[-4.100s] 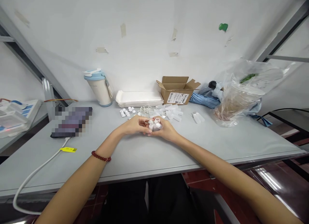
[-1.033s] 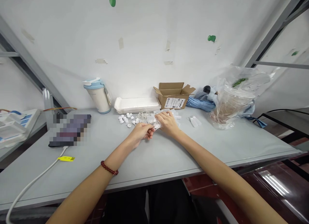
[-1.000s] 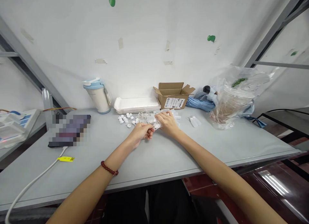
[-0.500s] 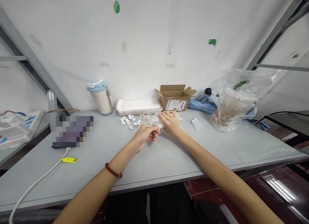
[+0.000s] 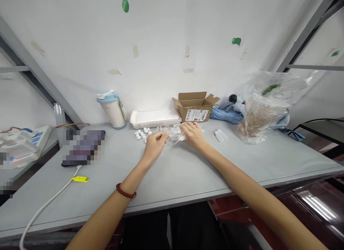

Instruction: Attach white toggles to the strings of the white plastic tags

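My left hand is closed in a pinch beside the pile of thin white strings; what is between its fingertips is too small to make out. To its right, the curled fingers of my right hand grip a bunch of clear plastic pieces with white strings, partly hidden under the hand. Several small white plastic caps lie scattered just left of the strings. Farther right, two clear plastic tags with thin loops rest flat on the table.
Behind the hands are a stack of white trays and an open cardboard box. A tumbler and a blurred phone-like device on a white cable stand left. Blue cloth and a bagged tub are right.
My left hand has moved up and left, away from my right hand, and its fingers now point at the strings. White string ends now hang out from under my right hand.
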`<state>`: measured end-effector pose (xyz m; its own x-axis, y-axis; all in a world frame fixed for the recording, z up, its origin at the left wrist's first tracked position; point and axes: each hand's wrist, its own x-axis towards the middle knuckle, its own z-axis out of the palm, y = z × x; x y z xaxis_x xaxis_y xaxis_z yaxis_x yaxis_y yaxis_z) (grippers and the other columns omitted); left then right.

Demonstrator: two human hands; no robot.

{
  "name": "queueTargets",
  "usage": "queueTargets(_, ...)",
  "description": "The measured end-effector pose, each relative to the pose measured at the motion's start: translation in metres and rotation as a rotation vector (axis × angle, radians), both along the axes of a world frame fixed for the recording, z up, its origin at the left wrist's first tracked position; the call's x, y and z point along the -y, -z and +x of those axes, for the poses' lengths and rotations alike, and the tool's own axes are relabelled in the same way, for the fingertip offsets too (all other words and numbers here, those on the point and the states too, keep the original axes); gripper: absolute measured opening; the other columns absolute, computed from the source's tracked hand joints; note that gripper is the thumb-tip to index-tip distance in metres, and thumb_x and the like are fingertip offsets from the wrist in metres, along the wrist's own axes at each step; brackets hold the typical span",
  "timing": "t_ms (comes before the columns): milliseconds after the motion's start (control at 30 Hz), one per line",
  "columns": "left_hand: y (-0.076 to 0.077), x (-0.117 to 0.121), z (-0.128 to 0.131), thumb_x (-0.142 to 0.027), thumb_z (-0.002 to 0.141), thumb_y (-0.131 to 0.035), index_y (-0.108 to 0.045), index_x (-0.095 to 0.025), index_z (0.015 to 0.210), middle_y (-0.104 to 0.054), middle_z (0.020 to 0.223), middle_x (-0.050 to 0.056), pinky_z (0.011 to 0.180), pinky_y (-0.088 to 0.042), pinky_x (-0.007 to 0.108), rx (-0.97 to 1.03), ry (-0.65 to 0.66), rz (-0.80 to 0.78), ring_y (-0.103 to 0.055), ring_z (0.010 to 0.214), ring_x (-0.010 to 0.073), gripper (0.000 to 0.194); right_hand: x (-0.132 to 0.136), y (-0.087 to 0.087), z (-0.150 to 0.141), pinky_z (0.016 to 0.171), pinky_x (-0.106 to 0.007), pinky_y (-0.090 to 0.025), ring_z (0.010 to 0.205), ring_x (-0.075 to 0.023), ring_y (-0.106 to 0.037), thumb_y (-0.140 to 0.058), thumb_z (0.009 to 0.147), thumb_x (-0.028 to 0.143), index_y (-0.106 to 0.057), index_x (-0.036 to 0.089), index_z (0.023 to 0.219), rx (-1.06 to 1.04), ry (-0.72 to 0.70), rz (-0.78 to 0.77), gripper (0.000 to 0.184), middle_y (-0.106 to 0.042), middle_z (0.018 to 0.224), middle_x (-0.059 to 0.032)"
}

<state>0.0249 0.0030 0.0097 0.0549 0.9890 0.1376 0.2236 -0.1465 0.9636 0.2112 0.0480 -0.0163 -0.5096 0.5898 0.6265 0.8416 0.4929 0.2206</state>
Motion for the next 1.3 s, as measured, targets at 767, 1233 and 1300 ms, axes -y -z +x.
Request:
queueTargets(767,0.002,0.009,-0.003,-0.035,0.075,-0.060,-0.063,-0.016,0.064,-0.040,0.053,-0.005,0.051,-0.030,0.023,-0.144,-0.014,0.354,-0.035,0.052,0.0091,0.022,0.012,0.008,0.008,0.073,-0.032,-0.028,0.084,-0.0220,-0.047,-0.047,0.082,0.009,-0.056,0.015,0.096,-0.009,-0.049,0.032,0.018,-0.064,0.090,-0.0088)
queueTargets(1233,0.010,0.013,0.010,-0.013,0.076,-0.055,-0.060,-0.019,0.066,-0.044,0.062,-0.001,0.064,-0.037,0.027,-0.527,-0.041,0.580,-0.044,0.071,0.0162,0.012,0.028,0.007,-0.014,0.067,-0.030,-0.035,0.087,-0.0223,-0.046,-0.053,0.079,0.011,-0.053,0.017,0.099,-0.062,-0.097,-0.224,0.020,-0.059,0.093,-0.0082)
queueTargets(1300,0.009,0.013,0.009,-0.012,0.075,-0.055,-0.059,-0.018,0.066,-0.044,0.063,-0.001,0.064,-0.037,0.027,-0.537,-0.039,0.575,-0.044,0.071,0.0162,0.012,0.028,0.007,-0.015,0.067,-0.030,-0.037,0.086,-0.0225,-0.046,-0.054,0.078,0.011,-0.052,0.016,0.099,-0.073,-0.088,-0.278,0.021,-0.059,0.092,-0.0084)
